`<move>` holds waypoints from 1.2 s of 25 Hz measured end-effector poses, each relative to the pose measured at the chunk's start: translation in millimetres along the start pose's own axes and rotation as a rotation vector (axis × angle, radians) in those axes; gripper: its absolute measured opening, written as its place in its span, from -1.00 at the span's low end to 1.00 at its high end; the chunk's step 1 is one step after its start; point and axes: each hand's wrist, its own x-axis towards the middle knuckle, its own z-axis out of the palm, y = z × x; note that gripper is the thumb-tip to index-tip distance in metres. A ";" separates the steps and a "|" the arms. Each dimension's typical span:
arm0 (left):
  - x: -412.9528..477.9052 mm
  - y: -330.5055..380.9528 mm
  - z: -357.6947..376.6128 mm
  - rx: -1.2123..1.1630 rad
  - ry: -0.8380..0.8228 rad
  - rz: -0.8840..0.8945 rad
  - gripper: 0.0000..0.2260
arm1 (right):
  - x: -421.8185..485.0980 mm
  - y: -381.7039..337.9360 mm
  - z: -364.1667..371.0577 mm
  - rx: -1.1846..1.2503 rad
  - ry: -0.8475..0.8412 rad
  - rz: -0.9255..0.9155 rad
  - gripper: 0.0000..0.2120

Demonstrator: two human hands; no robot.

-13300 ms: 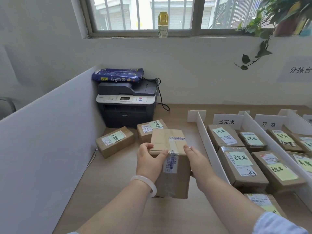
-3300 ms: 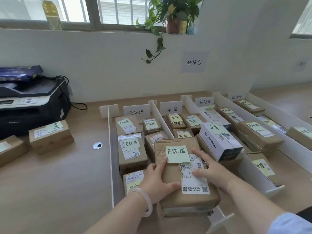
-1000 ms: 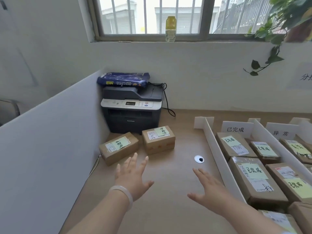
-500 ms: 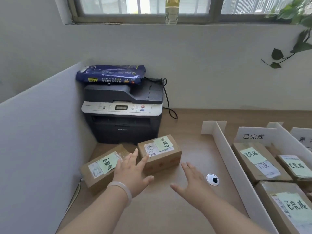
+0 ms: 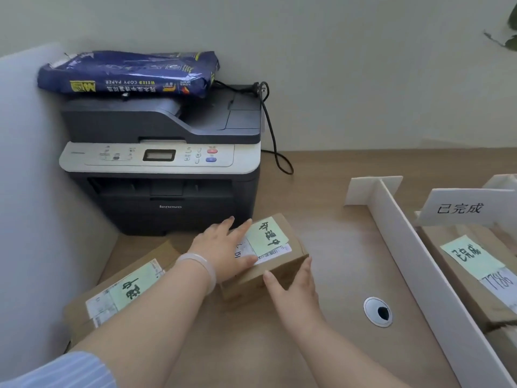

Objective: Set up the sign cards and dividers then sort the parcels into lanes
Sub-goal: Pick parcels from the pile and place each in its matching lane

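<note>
paper pack on printer | parcel before printer | divider right

Lighting: was bright, soft and even. Shadows: faint, lay close under the parcel and at the foot of the printer. Distortion: frame edges bowed; the divider stretched toward the lower right corner. Focus: was slightly soft throughout; the leaf at top right was blurred.

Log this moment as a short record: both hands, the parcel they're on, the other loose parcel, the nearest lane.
left hand: flat on top of the parcel
right hand: fingers against its near side
parcel: on the desk, before the printer; green note on top
second parcel: to its left, partly under the left forearm
nearest lane: right of the white divider; sign card reads 已完成
</note>
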 end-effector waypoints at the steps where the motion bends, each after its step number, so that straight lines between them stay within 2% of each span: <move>1: 5.7 -1.5 2.8 -0.006 -0.027 0.007 -0.24 | 3.8 0.4 3.4 0.037 -0.003 -0.002 0.02; 5: 7.5 -5.8 12.7 -0.056 -0.027 0.041 -0.19 | 12.2 -0.1 9.8 0.151 -0.005 -0.008 0.12; 11: -45.6 0.6 23.5 -0.284 -0.024 0.019 -0.10 | -8.4 1.8 10.1 0.227 -0.024 -0.097 0.05; 14: -79.9 19.1 25.6 -0.372 0.037 0.007 -0.02 | -26.2 2.5 -5.8 0.259 -0.006 -0.166 0.03; 19: -147.9 63.1 17.2 -0.497 0.208 0.039 -0.06 | -73.0 0.3 -66.5 0.282 -0.056 -0.237 0.02; 23: -187.5 90.8 -7.6 -0.547 0.225 0.141 -0.09 | -112.2 -4.7 -129.7 0.305 -0.130 -0.289 -0.04; 27: -235.2 132.7 -25.5 -0.613 0.246 0.235 -0.10 | -174.4 -1.7 -180.4 0.309 -0.070 -0.371 -0.06; 30: -266.8 173.7 -23.4 -0.709 0.229 0.310 -0.10 | -221.4 15.6 -211.8 0.285 0.046 -0.432 -0.12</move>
